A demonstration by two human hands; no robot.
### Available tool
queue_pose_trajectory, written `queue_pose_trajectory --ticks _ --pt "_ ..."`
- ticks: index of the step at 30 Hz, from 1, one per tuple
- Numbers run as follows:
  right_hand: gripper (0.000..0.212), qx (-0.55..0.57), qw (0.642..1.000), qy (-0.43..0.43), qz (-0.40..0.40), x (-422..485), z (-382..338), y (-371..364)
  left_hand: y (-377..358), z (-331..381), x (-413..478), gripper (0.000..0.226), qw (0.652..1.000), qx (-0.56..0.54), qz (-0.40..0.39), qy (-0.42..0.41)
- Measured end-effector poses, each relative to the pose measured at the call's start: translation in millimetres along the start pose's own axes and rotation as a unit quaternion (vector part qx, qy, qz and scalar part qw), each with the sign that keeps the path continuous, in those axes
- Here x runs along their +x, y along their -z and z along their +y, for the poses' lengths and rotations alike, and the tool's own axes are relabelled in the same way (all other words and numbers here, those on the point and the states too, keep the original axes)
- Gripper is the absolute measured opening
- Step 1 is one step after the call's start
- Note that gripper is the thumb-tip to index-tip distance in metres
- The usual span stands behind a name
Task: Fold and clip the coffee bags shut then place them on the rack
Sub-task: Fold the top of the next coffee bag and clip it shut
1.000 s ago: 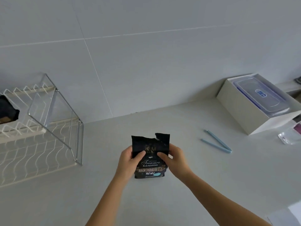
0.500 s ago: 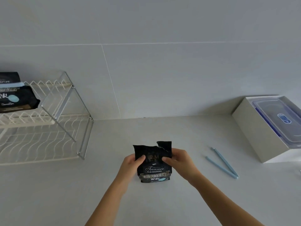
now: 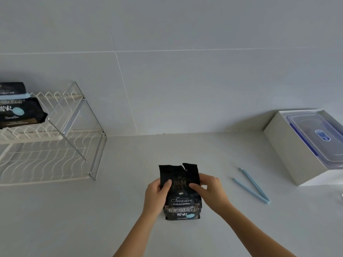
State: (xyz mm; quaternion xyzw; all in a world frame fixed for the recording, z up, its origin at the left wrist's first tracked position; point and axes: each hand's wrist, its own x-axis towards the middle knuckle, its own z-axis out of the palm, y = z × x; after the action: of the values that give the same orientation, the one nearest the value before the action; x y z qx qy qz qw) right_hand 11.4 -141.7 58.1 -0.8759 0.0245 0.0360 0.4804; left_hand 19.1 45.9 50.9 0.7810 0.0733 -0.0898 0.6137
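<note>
Pale grey countertop [image 3: 241, 229] runs back to a tiled wall. Your left hand [image 3: 156, 193] and right hand [image 3: 211, 190] pinch the black coffee bag [image 3: 181, 203] upright at centre, thumbs on its front, torn top unfolded. Your blue clip [image 3: 252, 186] lies open just right. Another clipped bag [image 3: 18, 106] rests on the wire rack [image 3: 55, 145], far left.

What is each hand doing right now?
Left hand: closed on the black coffee bag, gripping its left edge.
Right hand: closed on the same bag, gripping its right edge.
</note>
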Motion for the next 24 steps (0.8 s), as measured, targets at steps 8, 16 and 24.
queue_pose_trajectory --ticks 8,16,24 --pt "0.032 0.046 0.996 -0.036 -0.060 -18.0 6.7 -3.1 2.2 -15.7 -1.1 0.033 0.988 0.015 -0.144 0.061" --pt "0.026 0.060 0.995 -0.054 -0.053 -18.7 7.1 -6.7 -1.0 -21.0 -8.6 0.031 0.992 -0.031 -0.101 0.063" --pt "0.022 0.107 0.993 -0.048 -0.001 -12.8 4.9 2.6 -3.7 -17.7 -14.6 0.040 0.996 -0.071 0.039 0.022"
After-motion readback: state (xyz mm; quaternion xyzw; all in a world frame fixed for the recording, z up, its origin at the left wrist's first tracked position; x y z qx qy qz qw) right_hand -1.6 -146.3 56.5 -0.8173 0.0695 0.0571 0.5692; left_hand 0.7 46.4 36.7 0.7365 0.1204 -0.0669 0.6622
